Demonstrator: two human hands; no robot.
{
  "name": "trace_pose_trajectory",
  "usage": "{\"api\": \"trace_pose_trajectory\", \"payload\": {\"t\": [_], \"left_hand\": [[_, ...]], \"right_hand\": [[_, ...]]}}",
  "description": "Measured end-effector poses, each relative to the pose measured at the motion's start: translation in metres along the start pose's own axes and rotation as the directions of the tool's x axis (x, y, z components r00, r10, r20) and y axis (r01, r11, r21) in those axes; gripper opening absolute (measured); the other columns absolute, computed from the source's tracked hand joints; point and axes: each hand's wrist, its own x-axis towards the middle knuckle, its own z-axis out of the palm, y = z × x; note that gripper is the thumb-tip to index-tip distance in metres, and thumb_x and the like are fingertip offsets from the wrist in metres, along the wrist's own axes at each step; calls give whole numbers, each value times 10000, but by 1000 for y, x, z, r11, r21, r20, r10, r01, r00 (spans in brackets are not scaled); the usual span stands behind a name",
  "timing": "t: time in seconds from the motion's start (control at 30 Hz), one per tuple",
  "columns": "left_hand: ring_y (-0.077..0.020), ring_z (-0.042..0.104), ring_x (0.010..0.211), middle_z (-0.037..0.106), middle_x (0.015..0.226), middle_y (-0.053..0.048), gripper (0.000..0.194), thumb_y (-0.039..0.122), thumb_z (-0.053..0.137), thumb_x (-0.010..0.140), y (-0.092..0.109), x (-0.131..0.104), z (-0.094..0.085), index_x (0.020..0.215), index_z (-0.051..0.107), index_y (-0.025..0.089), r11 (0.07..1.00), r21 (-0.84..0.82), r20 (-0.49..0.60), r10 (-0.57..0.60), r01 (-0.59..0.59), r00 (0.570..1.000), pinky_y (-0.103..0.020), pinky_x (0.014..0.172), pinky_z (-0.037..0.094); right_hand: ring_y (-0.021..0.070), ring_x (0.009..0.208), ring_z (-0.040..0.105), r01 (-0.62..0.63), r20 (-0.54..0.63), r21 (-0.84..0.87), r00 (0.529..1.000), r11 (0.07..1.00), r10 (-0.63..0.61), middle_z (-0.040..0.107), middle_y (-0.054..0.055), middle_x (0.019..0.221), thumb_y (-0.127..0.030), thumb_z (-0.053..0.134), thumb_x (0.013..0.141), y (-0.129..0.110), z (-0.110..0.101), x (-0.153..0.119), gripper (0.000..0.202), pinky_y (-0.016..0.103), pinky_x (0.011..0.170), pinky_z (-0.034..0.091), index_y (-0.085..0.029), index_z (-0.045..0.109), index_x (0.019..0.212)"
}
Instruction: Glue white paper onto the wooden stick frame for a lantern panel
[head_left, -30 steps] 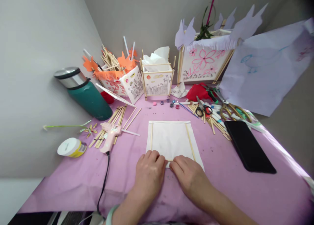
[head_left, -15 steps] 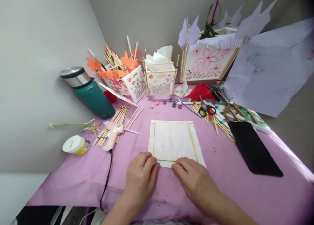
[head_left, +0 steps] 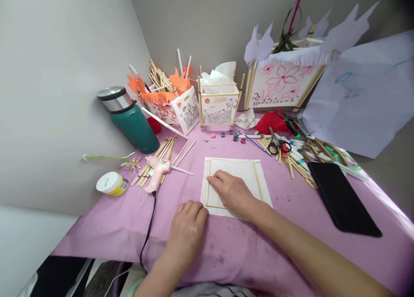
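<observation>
A white sheet (head_left: 239, 180) lies flat on the table, with thin wooden sticks along its edges forming a square. My right hand (head_left: 231, 191) reaches across the sheet, its fingers together and its fingertips at the left wooden stick (head_left: 208, 189). The thumb is mostly hidden beneath the hand. My left hand (head_left: 189, 223) rests on the table at the sheet's lower left corner, fingers curled and together. Nothing shows in it, and its fingertips are partly hidden. The bottom stick (head_left: 216, 206) runs partly under my right hand.
To the left are a pink glue gun (head_left: 158, 172) on loose sticks, a white-lidded jar (head_left: 111, 184) and a teal bottle (head_left: 134, 126). Decorated paper boxes (head_left: 220, 109) line the back. Black-handled scissors (head_left: 280, 147), markers and a black phone (head_left: 343, 197) lie right.
My right hand has left the sheet's bottom edge and moved up and left to the left stick. My left hand has drawn slightly away from the bottom stick. The view has shifted a little.
</observation>
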Motion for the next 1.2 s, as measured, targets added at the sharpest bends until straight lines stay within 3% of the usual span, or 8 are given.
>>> {"api": "trace_pose_trajectory", "payload": {"t": [0.27,0.47,0.83,1.07,1.2], "left_hand": [[-221,504,739,581,806,-64,167,15,479,826,0,2,-4,834,586,143,998,60,85,13,-18,996,-390,708,437],[-203,527,791,605,902,-65,167,96,445,899,-7,-2,-8,956,589,158,997,-68,7,-42,42,999,-351,717,424],[-218,538,722,597,816,-48,143,38,523,829,-1,13,-13,835,595,162,992,120,218,-3,-24,976,-368,673,431],[-198,562,739,618,843,-22,106,140,511,894,-6,10,-12,872,603,189,997,73,132,-25,16,991,-353,666,427],[-197,572,744,623,843,-18,120,102,529,869,-4,12,-14,866,609,192,993,111,190,14,-35,982,-342,652,429]], "right_hand": [[164,830,478,-13,-45,-26,999,1000,11,539,48,929,-57,440,872,2,9,-2,309,267,640,339,-180,542,1136],[165,835,483,-25,-48,-27,999,999,23,541,50,925,-88,433,895,1,9,0,287,264,647,341,-175,554,1140],[165,830,487,-32,-73,-24,997,999,30,549,49,924,-90,438,894,1,11,-2,289,271,636,342,-183,564,1137],[162,816,487,-45,-41,-49,998,998,43,550,49,928,-100,451,889,0,8,0,271,263,630,338,-180,574,1116],[160,813,488,-44,-53,-45,998,998,41,554,51,929,-100,450,890,1,10,0,271,258,629,337,-181,576,1115]]}}
